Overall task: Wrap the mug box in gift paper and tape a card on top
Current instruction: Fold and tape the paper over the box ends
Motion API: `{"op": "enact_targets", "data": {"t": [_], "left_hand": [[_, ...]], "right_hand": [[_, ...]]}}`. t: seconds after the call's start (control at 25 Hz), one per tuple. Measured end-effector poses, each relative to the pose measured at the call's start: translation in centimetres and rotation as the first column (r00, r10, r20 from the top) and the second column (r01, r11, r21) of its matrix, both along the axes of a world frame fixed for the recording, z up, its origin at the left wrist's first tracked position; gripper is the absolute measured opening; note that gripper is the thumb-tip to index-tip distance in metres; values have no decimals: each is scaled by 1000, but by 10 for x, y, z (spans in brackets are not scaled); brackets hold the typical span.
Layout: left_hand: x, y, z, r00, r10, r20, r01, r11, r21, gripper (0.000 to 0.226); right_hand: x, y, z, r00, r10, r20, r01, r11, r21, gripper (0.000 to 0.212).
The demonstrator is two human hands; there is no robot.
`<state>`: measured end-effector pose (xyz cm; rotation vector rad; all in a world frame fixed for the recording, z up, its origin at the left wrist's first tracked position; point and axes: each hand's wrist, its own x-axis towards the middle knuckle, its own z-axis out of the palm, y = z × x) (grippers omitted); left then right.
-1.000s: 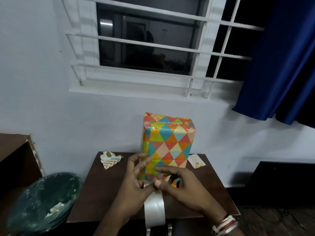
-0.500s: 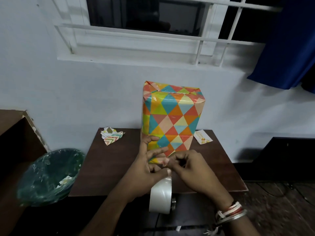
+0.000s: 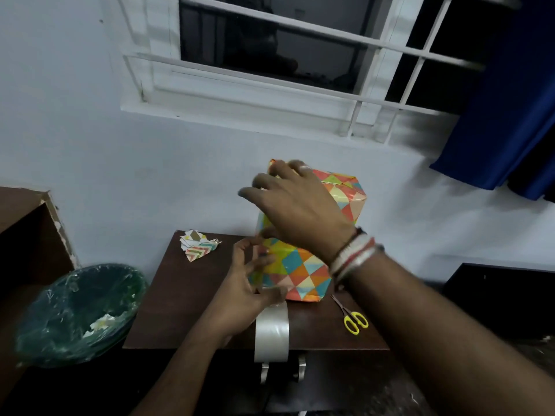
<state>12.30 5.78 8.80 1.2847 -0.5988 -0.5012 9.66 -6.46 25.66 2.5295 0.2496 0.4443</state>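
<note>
The mug box [image 3: 303, 274], wrapped in paper with coloured triangles, stands on the small dark wooden table [image 3: 180, 298]. My right hand [image 3: 300, 205] reaches over the box's top with fingers spread and lies on its upper left corner. My left hand [image 3: 246, 289] is at the box's lower left edge, fingertips touching the paper. A roll of clear tape [image 3: 271, 334] hangs from that hand under the thumb. The card is not in sight, since my right arm covers the table behind the box.
Yellow-handled scissors [image 3: 356, 321] lie on the table right of the box. Paper scraps [image 3: 198, 246] sit at the table's back left. A green lined bin [image 3: 78, 310] stands left of the table, beside a brown cabinet [image 3: 24, 229].
My right hand has left the tape and risen onto the box's top. My left hand keeps the roll and has moved against the box. The camera has tipped down, revealing the scissors.
</note>
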Motion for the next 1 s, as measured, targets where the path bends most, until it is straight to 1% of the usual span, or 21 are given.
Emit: {"op": "enact_targets", "data": {"t": [0.04,0.12,0.2,0.24,0.28,0.32,0.44,0.48,0.52,0.6,0.64,0.68,0.72,0.76,0.8,0.84,0.88,0.92,0.96,1.0], "left_hand": [[-1,1,1,1000,5,7,-5,1000,3,85],[-3,3,4,999,15,40,-16,999,29,84],[-3,6,7,998,21,56,-24,998,65,84],[-2,7,6,998,19,52,-23,997,70,84],[0,9,5,999,15,43,-18,998,65,83],[1,10,5,999,13,31,-15,998,53,82],[2,13,6,1000,25,-16,-25,1000,4,77],[2,12,6,999,42,-20,-42,999,-6,77],[2,10,7,998,65,-17,-66,998,-14,78],[0,8,9,990,138,-16,-138,990,-18,81],[0,8,10,983,184,-18,-184,983,-21,83],[0,7,11,973,228,-23,-229,973,-16,86],[1,8,12,964,266,-15,-266,964,-7,89],[0,8,13,956,293,-6,-293,956,12,92],[0,9,14,953,303,-10,-303,953,33,97],[1,9,14,955,293,-37,-291,955,46,105],[1,8,13,962,261,-79,-258,965,47,113],[0,8,14,970,210,-125,-207,978,36,120],[-1,7,14,975,160,-153,-159,987,18,125],[-3,6,15,981,118,-156,-118,993,8,128]], "right_hand": [[19,10,8,993,-53,-110,39,991,-125,61],[49,28,14,943,-198,-269,108,942,-317,48],[66,42,12,834,-409,-370,198,848,-491,48],[70,45,10,773,-498,-393,248,808,-535,50],[70,46,9,740,-543,-396,278,784,-555,50],[68,42,8,749,-539,-384,278,783,-556,48],[54,13,17,837,-423,-346,240,854,-462,42],[48,-1,23,848,-398,-350,248,882,-401,45],[40,-17,30,857,-382,-345,269,904,-332,55],[23,-51,40,867,-388,-312,366,922,-129,80],[14,-67,40,868,-396,-300,420,907,17,89],[4,-84,36,871,-393,-295,457,867,196,96],[-4,-99,25,876,-384,-292,475,792,383,99],[-14,-111,9,891,-345,-295,454,683,573,99],[-23,-118,-11,915,-298,-273,397,539,742,97],[-32,-124,-34,942,-242,-231,305,336,891,92],[-39,-125,-57,961,-201,-191,216,112,970,86],[-46,-124,-80,972,-172,-160,147,-86,985,80],[-51,-123,-103,978,-158,-134,101,-207,973,74],[-54,-122,-124,984,-141,-107,62,-288,956,66]]}}
